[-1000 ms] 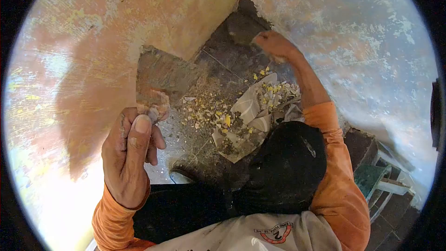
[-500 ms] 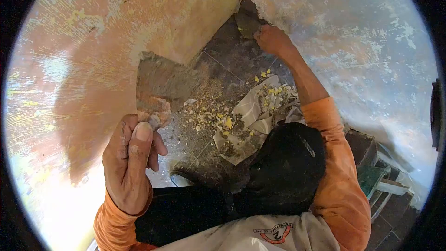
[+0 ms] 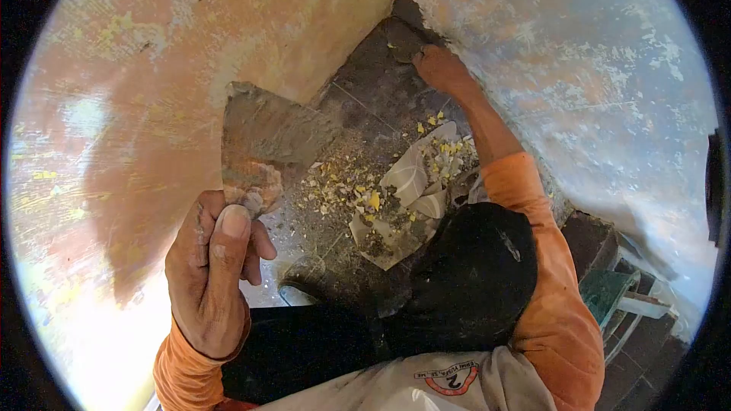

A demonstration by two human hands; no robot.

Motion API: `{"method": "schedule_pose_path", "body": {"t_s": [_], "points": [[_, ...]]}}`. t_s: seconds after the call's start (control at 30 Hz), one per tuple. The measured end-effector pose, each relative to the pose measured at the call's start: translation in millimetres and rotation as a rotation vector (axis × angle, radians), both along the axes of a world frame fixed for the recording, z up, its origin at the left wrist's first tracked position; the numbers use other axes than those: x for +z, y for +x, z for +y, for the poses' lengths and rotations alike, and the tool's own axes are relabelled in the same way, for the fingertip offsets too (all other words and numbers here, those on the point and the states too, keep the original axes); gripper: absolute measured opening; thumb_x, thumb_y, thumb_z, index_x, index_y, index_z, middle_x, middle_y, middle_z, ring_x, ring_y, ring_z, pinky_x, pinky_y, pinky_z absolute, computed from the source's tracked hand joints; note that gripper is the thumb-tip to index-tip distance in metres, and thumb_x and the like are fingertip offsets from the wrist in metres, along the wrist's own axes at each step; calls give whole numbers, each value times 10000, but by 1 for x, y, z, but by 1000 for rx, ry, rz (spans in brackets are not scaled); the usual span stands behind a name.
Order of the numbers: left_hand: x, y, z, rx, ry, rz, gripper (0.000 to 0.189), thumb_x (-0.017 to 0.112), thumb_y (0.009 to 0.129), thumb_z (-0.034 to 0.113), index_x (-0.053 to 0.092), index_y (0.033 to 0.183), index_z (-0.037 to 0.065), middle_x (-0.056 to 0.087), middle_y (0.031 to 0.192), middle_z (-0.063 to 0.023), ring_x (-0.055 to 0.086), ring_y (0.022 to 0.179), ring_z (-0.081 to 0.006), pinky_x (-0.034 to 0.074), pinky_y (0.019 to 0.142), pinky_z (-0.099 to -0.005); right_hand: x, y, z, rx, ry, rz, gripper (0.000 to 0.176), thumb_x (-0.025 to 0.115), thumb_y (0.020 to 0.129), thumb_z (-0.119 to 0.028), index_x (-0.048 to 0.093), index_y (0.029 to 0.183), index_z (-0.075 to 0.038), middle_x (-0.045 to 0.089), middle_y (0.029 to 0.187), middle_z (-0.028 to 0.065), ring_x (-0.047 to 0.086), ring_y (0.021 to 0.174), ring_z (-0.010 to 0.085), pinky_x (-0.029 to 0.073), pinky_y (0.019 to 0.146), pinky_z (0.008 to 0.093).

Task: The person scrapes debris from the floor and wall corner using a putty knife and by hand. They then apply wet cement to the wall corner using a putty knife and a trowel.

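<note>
My left hand (image 3: 212,274) pinches a broad scraper blade (image 3: 266,125) between thumb and fingers, low beside the left wall. Grey paste is smeared over the blade, thickest along its upper part. My right hand (image 3: 443,70) reaches far forward to the foot of the right wall, close to the corner. Its fingers are closed on a second flat scraper (image 3: 400,44), seen edge-on and partly dark against the floor, touching or nearly touching the wall base; its handle is hidden by the hand.
Peeling, scraped walls meet at the corner: an orange-yellow left wall (image 3: 175,53) and a bluish-white right wall (image 3: 594,84). Paint chips (image 3: 343,183) and torn pale sheet pieces (image 3: 411,175) litter the dark tiles. My bent knee (image 3: 480,266) is nearby. A green stool (image 3: 607,289) stands at right.
My right hand and forearm have shifted slightly left and down, drawing the scraper a little back from the corner. My left hand and its blade have hardly moved.
</note>
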State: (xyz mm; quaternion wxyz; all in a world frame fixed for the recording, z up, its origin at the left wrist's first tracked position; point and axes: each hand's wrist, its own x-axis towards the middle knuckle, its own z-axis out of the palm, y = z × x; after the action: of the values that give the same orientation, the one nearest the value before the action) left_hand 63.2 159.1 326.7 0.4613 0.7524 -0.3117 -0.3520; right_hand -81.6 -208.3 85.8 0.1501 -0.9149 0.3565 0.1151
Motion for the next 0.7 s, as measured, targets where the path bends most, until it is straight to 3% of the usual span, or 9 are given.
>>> {"method": "schedule_pose_path", "body": {"t_s": [0.07,0.13,0.3,0.43,0.5,0.53,0.6,0.63,0.7], "points": [[2,0,-1,-3,17,31,365,426,1089,314,582,1072,-15,587,755,-55,463,577,-64,370,533,-200,-57,-10,-15,81,-82,14,464,454,1016,-355,636,1144,53,668,1087,297,649,1004,453,511,884,544],[3,0,0,-3,18,24,368,422,1090,316,581,1075,-16,588,756,-55,466,576,-65,371,533,-200,-46,-7,-11,170,-183,18,460,456,1016,-350,636,1149,51,665,1089,303,651,998,449,519,858,543],[4,1,0,-8,25,-4,368,413,1091,307,579,1082,-21,591,759,-57,472,572,-68,377,530,-202,-13,-20,8,-357,192,-235,450,417,1020,-342,664,1139,14,660,1080,275,616,1085,465,512,951,533],[-2,3,0,-27,3,1,361,415,1089,292,580,1092,-28,593,759,-64,468,564,-71,377,526,-207,-8,-7,-5,-105,171,17,427,420,1014,-305,659,1144,24,680,1044,262,634,1042,461,512,958,529],[-2,3,0,-24,-9,-2,358,418,1088,288,581,1095,-31,593,760,-66,466,561,-72,376,525,-210,-17,6,-1,-369,152,-135,365,459,971,-241,671,1075,38,699,910,249,660,1004,430,528,932,521],[-1,2,-1,-16,-13,-4,360,419,1088,289,583,1095,-32,593,756,-68,464,559,-73,376,524,-212,-39,8,-13,-365,154,-136,365,459,971,-241,671,1075,38,699,910,249,660,1004,430,528,932,521],[0,-1,-1,-18,-8,5,362,420,1087,290,584,1096,-33,593,752,-70,462,557,-74,377,523,-214,-93,-2,-41,374,-108,-273,491,455,1017,-350,618,951,108,659,683,238,670,642,379,528,613,506],[0,0,-2,1,2,5,360,422,1087,288,585,1097,-33,593,750,-69,461,556,-74,375,523,-213,-74,0,-33,367,-115,-271,491,455,1017,-350,618,951,108,659,683,238,670,642,379,528,613,506],[1,0,-3,24,7,6,358,423,1087,286,585,1099,-33,593,748,-69,459,554,-75,373,523,-211,-30,4,-8,23,144,-4,502,459,1015,-365,625,969,106,680,730,236,682,672,387,540,670,510]]}}
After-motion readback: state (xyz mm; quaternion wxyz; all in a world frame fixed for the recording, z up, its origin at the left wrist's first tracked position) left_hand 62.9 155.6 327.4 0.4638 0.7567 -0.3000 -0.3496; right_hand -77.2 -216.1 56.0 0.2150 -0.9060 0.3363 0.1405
